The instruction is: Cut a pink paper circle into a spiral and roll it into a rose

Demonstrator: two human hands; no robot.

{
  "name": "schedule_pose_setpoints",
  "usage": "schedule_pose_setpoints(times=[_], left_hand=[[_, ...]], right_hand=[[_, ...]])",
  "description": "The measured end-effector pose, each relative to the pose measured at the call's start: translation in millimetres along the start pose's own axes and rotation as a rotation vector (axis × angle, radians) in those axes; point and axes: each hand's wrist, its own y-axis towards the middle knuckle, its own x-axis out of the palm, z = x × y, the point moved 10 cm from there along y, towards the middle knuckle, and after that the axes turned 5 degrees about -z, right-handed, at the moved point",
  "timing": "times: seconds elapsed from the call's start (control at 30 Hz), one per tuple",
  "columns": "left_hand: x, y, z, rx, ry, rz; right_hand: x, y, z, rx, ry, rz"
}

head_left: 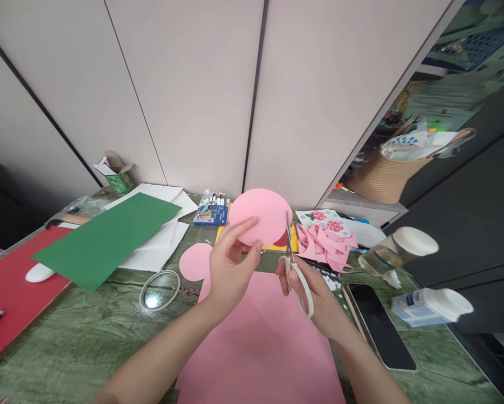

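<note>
L hand (pixel 230 269) pinches round pink paper disc (pixel 262 210), past far edge of big pink paper sheet (pixel 273 342) | R hand (pixel 321 300) grips white-handled metal scissors (pixel 289 253), blades @ disc's R rim | disc prob. light, bendy, creases easily; best held L/lower rim

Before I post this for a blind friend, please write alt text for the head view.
The left hand holds up a pink paper disc while the right hand holds white-handled scissors at its edge, above a pink sheet on a green table.
</note>
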Motion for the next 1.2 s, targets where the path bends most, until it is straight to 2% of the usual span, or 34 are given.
schedule_pose_setpoints(times=[0.3,0.57,1.2], left_hand=[[3.4,1.5,-1.9,0.002,0.005,-0.032],[3.2,2.6,-0.7,-0.009,-0.075,-0.045],[-5.6,7.0,4.3,0.047,-0.076,-0.017]], right_hand=[[-5.0,0.3,-2.1,-0.022,-0.047,0.031],[-2.3,0.1,2.0,-0.002,-0.023,0.002],[-7.2,-1.0,5.9,0.051,-0.080,-0.075]])
